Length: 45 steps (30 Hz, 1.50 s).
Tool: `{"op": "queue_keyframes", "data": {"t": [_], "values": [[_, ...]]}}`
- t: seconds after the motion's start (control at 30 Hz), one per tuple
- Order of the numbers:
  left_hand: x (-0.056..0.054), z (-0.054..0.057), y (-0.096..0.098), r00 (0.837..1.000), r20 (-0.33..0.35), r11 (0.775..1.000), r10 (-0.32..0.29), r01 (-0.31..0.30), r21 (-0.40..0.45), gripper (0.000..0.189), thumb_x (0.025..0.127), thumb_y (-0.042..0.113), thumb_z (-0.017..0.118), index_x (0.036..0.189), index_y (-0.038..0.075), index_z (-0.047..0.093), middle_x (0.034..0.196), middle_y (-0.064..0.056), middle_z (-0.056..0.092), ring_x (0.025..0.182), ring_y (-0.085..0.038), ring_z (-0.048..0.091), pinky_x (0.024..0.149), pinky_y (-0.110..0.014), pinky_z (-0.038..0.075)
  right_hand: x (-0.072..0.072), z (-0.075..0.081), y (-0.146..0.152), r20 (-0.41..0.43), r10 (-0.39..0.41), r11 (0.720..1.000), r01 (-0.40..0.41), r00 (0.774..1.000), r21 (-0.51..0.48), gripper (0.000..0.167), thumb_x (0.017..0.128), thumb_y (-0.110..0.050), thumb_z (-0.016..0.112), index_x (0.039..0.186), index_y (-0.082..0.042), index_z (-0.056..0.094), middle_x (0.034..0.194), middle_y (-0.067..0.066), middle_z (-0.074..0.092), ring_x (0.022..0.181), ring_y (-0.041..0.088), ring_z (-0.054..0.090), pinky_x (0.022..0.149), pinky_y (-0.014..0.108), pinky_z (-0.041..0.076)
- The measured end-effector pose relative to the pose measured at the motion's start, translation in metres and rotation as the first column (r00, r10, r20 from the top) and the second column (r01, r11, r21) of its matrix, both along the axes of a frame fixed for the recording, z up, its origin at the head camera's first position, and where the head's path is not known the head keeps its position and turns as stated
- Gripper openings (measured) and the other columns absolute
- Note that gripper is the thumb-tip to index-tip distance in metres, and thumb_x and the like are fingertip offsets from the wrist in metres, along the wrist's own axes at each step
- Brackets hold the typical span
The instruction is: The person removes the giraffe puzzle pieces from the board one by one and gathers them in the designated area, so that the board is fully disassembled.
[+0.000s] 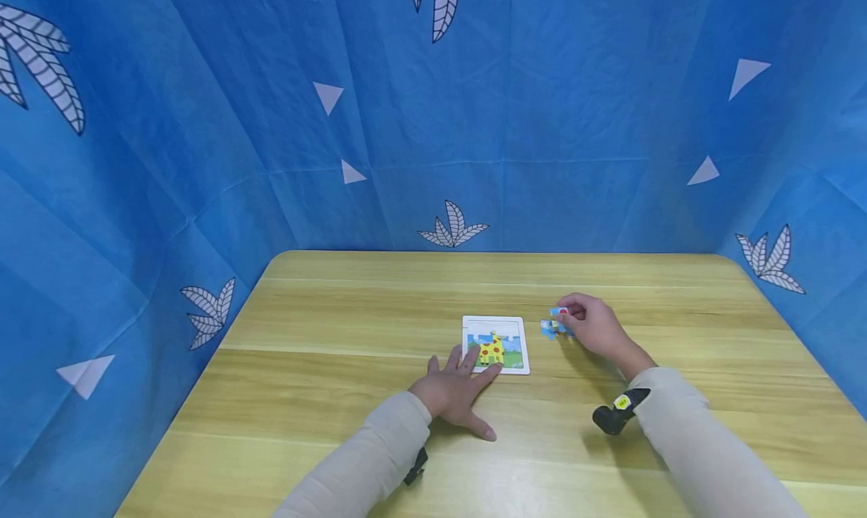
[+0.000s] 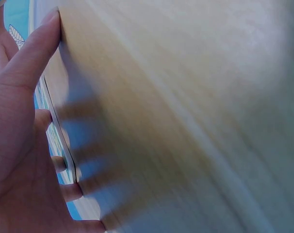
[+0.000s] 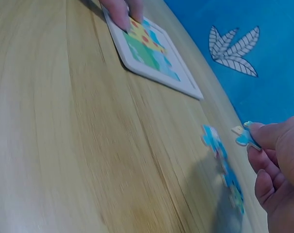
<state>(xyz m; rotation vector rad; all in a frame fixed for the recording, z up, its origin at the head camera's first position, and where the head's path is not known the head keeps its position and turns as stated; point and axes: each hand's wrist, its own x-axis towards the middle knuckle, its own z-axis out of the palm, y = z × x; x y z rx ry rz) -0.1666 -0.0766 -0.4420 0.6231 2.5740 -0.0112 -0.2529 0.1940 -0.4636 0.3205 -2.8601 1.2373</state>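
Before me, a wood-grained tabletop [image 1: 366, 300]; beyond its far, left and right edges, blue fabric [image 1: 576, 111] printed with white leaves [image 1: 455, 223] and triangles [image 1: 747, 75].

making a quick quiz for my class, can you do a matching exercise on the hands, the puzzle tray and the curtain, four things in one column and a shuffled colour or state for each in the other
1. left hand
2. right hand
3. puzzle tray
4. curtain

A. blue with white leaf prints
B. pinching a puzzle piece
C. white-rimmed, giraffe picture inside
D. fingers spread

Pairs: 1-D, 2-B, 3-C, 4-A
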Motion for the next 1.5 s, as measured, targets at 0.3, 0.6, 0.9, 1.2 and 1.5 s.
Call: {"op": "queue_keyframes", "data": {"t": [0.3,0.6,0.9,1.2,1.5], "values": [[0.001,0.002,0.000,1.000,-0.004,1.000,-0.004,0.004,-0.002,0.105,0.066,0.076,0.062,0.150,0.043,0.008,0.160,-0.005,-0.001,0.146,-0.031,0.000,0.110,-0.062,0.013,0.007,0.004,0.021,0.013,-0.040,0.999,0.040,0.999,0.001,0.028,0.093,-0.014,0.059,0.115,0.003,0.057,0.100,0.017,0.061,0.092,0.029,0.060,0.074,0.035,0.049],[0.002,0.002,-0.001,1.000,0.008,1.000,0.003,-0.003,0.007,0.105,0.066,0.075,0.063,0.150,0.043,0.008,0.160,-0.005,-0.002,0.146,-0.031,-0.001,0.111,-0.062,0.011,0.010,-0.002,0.036,0.009,-0.075,0.997,0.075,0.997,0.016,0.029,0.093,-0.016,0.060,0.112,0.004,0.059,0.099,0.018,0.063,0.091,0.029,0.061,0.074,0.035,0.050],[0.001,0.000,-0.001,1.000,-0.002,1.000,-0.008,0.008,0.004,0.105,0.066,0.077,0.062,0.150,0.043,0.008,0.160,-0.005,-0.001,0.146,-0.031,0.000,0.110,-0.062,0.012,0.013,-0.005,0.048,0.002,-0.114,0.993,0.114,0.993,0.037,0.029,0.092,-0.015,0.061,0.111,0.006,0.060,0.098,0.019,0.064,0.090,0.029,0.061,0.074,0.033,0.048],[0.001,0.000,-0.002,1.000,0.006,1.000,-0.007,0.007,0.001,0.105,0.066,0.076,0.062,0.150,0.043,0.007,0.160,-0.005,-0.002,0.146,-0.031,-0.001,0.110,-0.062,0.012,0.016,-0.010,0.055,0.069,-0.134,0.989,0.128,0.989,0.076,0.030,0.093,-0.014,0.058,0.113,0.007,0.058,0.101,0.022,0.063,0.093,0.033,0.061,0.077,0.042,0.050],[0.001,0.002,-0.001,1.000,-0.002,1.000,-0.012,0.012,0.000,0.105,0.066,0.076,0.062,0.150,0.042,0.008,0.160,-0.005,-0.002,0.146,-0.031,-0.001,0.110,-0.062,0.013,0.013,-0.011,0.057,0.069,-0.143,0.983,0.133,0.987,0.129,0.028,0.093,-0.015,0.058,0.110,0.008,0.059,0.097,0.021,0.064,0.090,0.033,0.061,0.078,0.045,0.048]]}}
